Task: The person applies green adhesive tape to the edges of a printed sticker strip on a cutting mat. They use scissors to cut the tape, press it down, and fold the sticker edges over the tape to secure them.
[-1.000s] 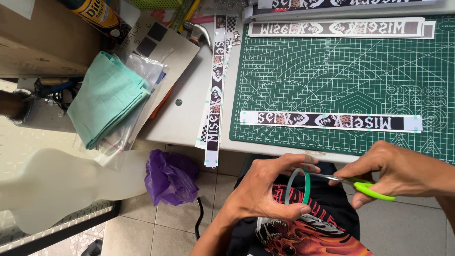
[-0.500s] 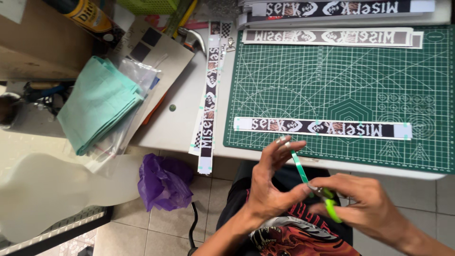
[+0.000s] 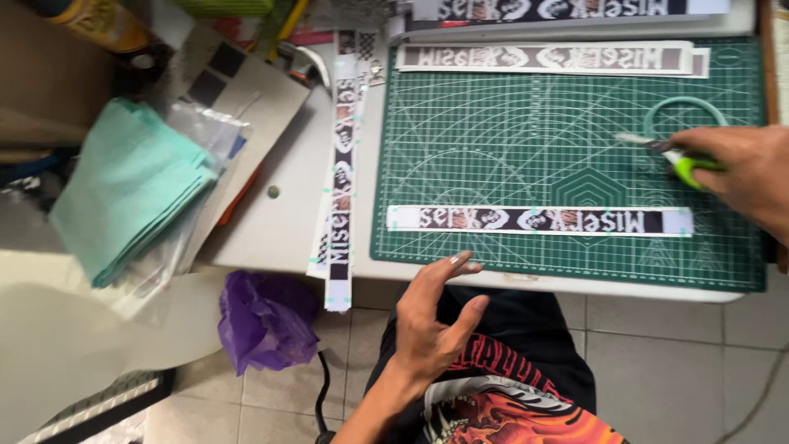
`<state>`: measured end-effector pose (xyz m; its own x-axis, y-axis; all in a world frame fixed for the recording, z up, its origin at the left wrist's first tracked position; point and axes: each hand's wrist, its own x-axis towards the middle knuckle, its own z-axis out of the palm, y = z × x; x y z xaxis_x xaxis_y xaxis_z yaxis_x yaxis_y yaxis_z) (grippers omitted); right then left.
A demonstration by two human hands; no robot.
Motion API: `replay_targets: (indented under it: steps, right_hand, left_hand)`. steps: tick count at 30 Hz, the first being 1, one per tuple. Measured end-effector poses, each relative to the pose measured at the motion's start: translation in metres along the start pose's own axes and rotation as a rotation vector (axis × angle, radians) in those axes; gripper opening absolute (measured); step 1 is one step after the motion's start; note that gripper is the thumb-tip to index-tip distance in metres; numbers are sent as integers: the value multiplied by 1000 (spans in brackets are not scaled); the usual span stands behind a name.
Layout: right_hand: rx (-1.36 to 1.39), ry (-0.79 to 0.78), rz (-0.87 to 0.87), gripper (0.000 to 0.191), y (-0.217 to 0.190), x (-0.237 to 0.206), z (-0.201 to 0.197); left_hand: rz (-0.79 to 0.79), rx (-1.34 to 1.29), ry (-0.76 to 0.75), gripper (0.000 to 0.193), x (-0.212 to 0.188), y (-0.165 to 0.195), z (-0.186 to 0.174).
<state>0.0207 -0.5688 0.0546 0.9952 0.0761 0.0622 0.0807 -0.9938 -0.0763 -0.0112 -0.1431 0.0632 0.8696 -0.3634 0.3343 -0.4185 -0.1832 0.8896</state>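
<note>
My right hand is over the right side of the green cutting mat, gripping green-handled scissors whose blades point left. A pale green ring lies on the mat just above them. My left hand hovers below the table's front edge with fingers spread, holding nothing. A printed paper strip lies across the mat just above that hand. Another long printed strip hangs over the table edge left of the mat. More strips lie along the mat's top.
A stack of mint-green cloths and clear plastic bags sit at the left beside a cardboard sheet. A purple plastic bag lies on the tiled floor below the table. A yellow can stands at the top left.
My right hand has carried the scissors from in front of my lap up to the mat's right side. My left hand let go of the ring and opened.
</note>
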Motion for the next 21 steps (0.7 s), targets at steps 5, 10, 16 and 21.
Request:
replay_targets:
  steps: [5,10,16,21]
  right_hand:
    - [385,-97,45,43,15,16,-6]
    - [139,-125,149,51,19,25,-1]
    - [210,-80,161,41,25,43,25]
    - [588,41,217,31,-39,30,12]
  left_hand:
    - [-13,26,-9,49,7,-10,-2]
    - [-51,26,-22,51,13,-16,0]
    - [-18,60,-47,60,18,-16,-6]
    - [37,67,-79,70,19,-15,-10]
